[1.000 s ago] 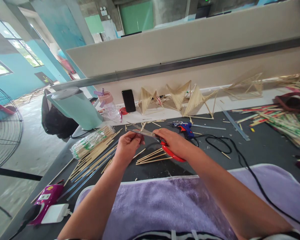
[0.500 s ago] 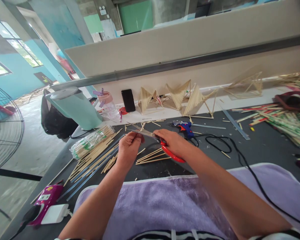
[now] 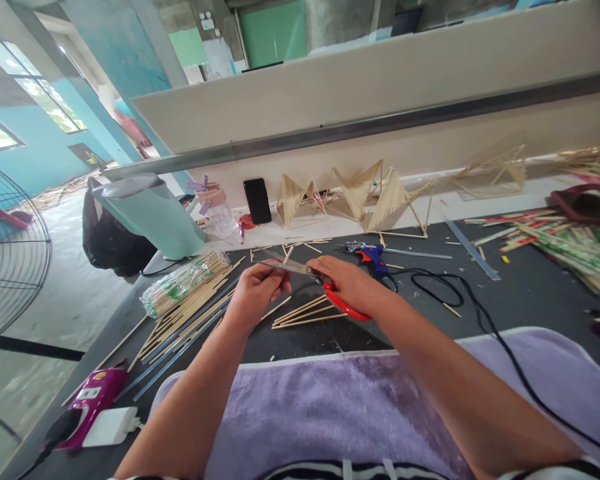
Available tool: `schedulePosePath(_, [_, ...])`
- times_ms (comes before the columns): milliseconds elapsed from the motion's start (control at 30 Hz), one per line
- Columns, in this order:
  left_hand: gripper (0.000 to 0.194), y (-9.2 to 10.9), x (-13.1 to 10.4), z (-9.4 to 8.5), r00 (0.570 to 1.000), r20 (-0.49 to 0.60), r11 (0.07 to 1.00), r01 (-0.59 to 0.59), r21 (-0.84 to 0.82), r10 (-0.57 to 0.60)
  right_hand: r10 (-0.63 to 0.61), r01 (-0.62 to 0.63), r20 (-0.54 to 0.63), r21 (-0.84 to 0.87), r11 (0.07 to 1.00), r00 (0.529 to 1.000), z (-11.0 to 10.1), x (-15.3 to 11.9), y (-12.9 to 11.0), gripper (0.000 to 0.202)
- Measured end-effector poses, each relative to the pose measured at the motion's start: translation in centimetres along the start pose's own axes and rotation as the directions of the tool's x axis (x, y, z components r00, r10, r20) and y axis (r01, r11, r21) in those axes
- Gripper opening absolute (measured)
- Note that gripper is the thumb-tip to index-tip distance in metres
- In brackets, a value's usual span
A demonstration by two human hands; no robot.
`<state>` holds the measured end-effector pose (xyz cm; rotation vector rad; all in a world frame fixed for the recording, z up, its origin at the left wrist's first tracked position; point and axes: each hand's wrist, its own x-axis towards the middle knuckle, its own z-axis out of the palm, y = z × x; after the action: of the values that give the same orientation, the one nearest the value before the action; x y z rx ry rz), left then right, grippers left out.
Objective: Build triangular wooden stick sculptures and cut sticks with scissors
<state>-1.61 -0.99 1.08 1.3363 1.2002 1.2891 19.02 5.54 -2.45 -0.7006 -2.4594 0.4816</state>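
My right hand (image 3: 345,283) grips a pair of scissors (image 3: 344,304) by its red handles, with the blades pointing left and parted. Close by on the left, my left hand (image 3: 257,291) is closed, its fingers pinching what looks like a thin wooden stick (image 3: 289,255); a short end of it shows at the blades, and the rest is hidden by the fingers. Just below both hands, several loose wooden sticks (image 3: 305,313) lie fanned out on the dark tabletop. More sticks (image 3: 193,313) lie to the left of my left hand.
A blue glue gun (image 3: 373,259) with a black cord lies right of the scissors. Stick models (image 3: 357,190), a phone (image 3: 257,200), a bottle (image 3: 220,213) and a green jug (image 3: 153,213) stand at the back. A purple cloth (image 3: 325,407) covers the front; a power strip (image 3: 93,403) sits left.
My left hand has turned slightly and its fingers have shifted a little rightward under the blades. The scissors and right hand have moved very slightly to the right.
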Motion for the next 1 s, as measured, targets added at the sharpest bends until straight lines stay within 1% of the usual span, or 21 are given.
schedulePosePath(133, [0.016, -0.1, -0.1, 0.4, 0.997, -0.076, 1.0, 0.021, 0.015, -0.02, 0.002, -0.002, 0.0, -0.002, 1.0, 1.0, -0.2, 0.0, -0.1, 0.047])
schedulePosePath(233, [0.017, 0.1, -0.2, 0.5, 0.995, -0.101, 0.999, 0.008, 0.048, -0.003, -0.002, 0.002, -0.018, -0.016, 1.0, 1.0, -0.1, 0.1, -0.1, 0.048])
schedulePosePath(400, [0.015, 0.1, -0.2, 0.6, 0.994, -0.097, 0.994, -0.029, 0.103, 0.039, 0.004, -0.005, -0.028, -0.03, 1.0, 1.0, 0.1, 0.0, 0.1, 0.048])
schedulePosePath(500, [0.016, -0.2, -0.2, 0.6, 0.994, -0.105, 0.991, -0.017, 0.132, 0.031, 0.014, -0.014, -0.021, -0.04, 0.999, 1.0, 0.0, 0.0, 0.0, 0.046])
schedulePosePath(633, [0.015, -0.4, -0.1, 0.7, 0.993, -0.117, 0.991, 0.005, 0.13, 0.01, 0.038, -0.038, 0.011, -0.046, 0.998, 0.999, 0.0, 0.2, -0.3, 0.045])
schedulePosePath(1000, [0.015, -0.9, 0.1, 0.5, 0.994, -0.107, 0.982, 0.023, 0.188, -0.003, 0.084, -0.084, 0.014, -0.013, 0.996, 0.996, 0.6, 0.2, -0.4, 0.038])
